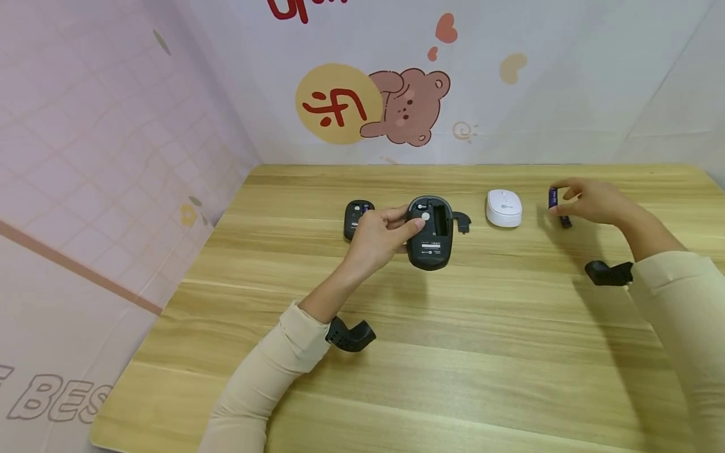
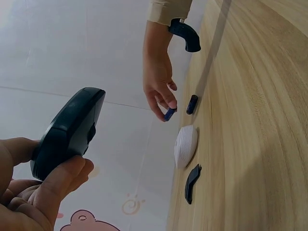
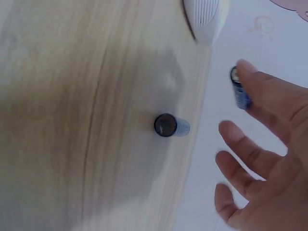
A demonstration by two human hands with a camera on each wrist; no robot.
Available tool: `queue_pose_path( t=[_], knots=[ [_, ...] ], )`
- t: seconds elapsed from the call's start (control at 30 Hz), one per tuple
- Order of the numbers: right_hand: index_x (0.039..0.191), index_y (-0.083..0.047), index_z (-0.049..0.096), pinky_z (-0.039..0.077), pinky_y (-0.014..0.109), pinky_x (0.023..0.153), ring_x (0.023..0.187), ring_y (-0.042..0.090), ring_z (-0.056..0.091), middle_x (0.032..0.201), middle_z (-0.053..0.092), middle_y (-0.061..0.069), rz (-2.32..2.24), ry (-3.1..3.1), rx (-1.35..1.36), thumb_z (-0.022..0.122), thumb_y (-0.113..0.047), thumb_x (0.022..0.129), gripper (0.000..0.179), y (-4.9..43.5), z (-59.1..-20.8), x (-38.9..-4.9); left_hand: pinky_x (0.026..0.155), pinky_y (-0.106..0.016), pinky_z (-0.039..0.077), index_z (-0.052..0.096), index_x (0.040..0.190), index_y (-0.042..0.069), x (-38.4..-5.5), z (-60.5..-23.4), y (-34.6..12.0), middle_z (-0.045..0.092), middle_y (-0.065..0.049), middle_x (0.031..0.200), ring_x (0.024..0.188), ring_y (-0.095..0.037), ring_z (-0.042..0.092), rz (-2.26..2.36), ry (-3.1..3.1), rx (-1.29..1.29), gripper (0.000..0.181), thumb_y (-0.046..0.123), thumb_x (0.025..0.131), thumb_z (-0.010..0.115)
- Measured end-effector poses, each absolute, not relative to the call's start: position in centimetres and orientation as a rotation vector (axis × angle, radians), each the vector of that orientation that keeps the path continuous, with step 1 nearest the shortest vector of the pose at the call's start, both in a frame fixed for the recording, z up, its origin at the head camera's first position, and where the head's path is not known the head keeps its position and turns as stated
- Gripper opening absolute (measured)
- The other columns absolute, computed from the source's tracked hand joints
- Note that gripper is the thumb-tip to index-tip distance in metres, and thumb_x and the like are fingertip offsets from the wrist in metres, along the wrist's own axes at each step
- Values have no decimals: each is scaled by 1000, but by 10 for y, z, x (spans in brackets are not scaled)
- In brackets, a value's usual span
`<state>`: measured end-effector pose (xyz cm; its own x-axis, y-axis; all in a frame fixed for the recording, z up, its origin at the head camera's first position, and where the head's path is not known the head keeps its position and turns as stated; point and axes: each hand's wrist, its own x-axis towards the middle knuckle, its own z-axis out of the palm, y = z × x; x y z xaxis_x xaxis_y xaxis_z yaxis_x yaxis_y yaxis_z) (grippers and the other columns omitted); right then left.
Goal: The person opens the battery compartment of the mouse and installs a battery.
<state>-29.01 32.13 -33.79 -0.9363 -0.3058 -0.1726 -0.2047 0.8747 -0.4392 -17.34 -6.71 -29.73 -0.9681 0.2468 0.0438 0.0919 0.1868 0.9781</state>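
Observation:
My left hand (image 1: 378,234) holds a black computer mouse (image 1: 429,251) above the table, its underside turned up. The battery slot (image 1: 440,220) in that underside is uncovered, with no battery showing inside. At the right, my right hand (image 1: 589,198) pinches a dark blue battery (image 1: 552,197) between thumb and finger, raised off the table. Its other fingers are loosely bent. Below it a second battery (image 3: 172,126) lies on the table. A small black battery cover (image 2: 192,184) lies beyond the held mouse, near the white mouse (image 1: 503,208).
Partly behind my left hand lies another black mouse (image 1: 352,223), underside up, with a purple battery in it. The wooden table (image 1: 453,377) meets a printed white backdrop (image 1: 544,113) along its far edge. Each wrist carries a black camera mount (image 1: 351,336).

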Motion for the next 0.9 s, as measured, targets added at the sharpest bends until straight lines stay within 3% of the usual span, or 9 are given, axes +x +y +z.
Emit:
queue_pose_path(
  t=[0.17, 0.3, 0.4, 0.5, 0.57, 0.7, 0.9],
  knots=[
    [143, -1, 26, 39, 64, 84, 111, 52, 43, 126, 43, 36, -833, 2741, -321, 57, -34, 92, 69, 314, -335, -283, 64, -28, 56, 52, 129, 1, -173, -297, -67, 63, -16, 111, 88, -19, 67, 1897, 2315, 335, 45, 15, 88, 64],
    [145, -5, 24, 42, 59, 86, 96, 22, 61, 126, 46, 33, -1010, 2694, -294, 58, -31, 92, 69, 304, -332, -276, 64, -27, 56, 52, 129, 0, -173, -298, -67, 63, -16, 112, 89, -19, 66, 1889, 2329, 348, 44, 14, 89, 63],
    [144, -7, 26, 49, 42, 82, 82, 1, 59, 113, 59, 18, -1119, 2686, -281, 61, -27, 90, 67, 295, -328, -271, 64, -27, 56, 52, 129, -1, -173, -298, -67, 63, -16, 113, 89, -19, 66, 1886, 2336, 357, 44, 15, 89, 63],
    [138, -15, 35, 49, 25, 70, 79, 1, 59, 96, 63, -3, -1252, 2678, -273, 65, -20, 88, 58, 286, -325, -267, 64, -27, 56, 52, 129, -1, -174, -299, -67, 63, -16, 112, 90, -19, 66, 1887, 2332, 359, 44, 15, 89, 63],
    [130, -22, 40, 48, 20, 64, 78, 2, 60, 88, 62, -11, -1349, 2660, -273, 66, -16, 88, 50, 280, -322, -264, 64, -27, 56, 52, 129, -1, -174, -299, -67, 63, -16, 112, 89, -19, 66, 1887, 2332, 357, 44, 15, 89, 63],
    [121, -28, 44, 48, 18, 63, 77, 4, 61, 85, 62, -11, -1493, 2615, -292, 66, -11, 87, 44, 268, -316, -257, 64, -27, 56, 52, 129, -1, -174, -299, -67, 63, -16, 111, 89, -18, 66, 1880, 2341, 348, 44, 15, 89, 63],
    [117, -19, 49, 53, 20, 68, 72, 9, 65, 81, 65, -7, -1684, 2531, -339, 61, -6, 89, 34, 248, -309, -250, 63, -27, 56, 52, 129, 0, -174, -299, -67, 63, -16, 111, 88, -18, 66, 1874, 2345, 344, 45, 16, 89, 64]
  ],
)
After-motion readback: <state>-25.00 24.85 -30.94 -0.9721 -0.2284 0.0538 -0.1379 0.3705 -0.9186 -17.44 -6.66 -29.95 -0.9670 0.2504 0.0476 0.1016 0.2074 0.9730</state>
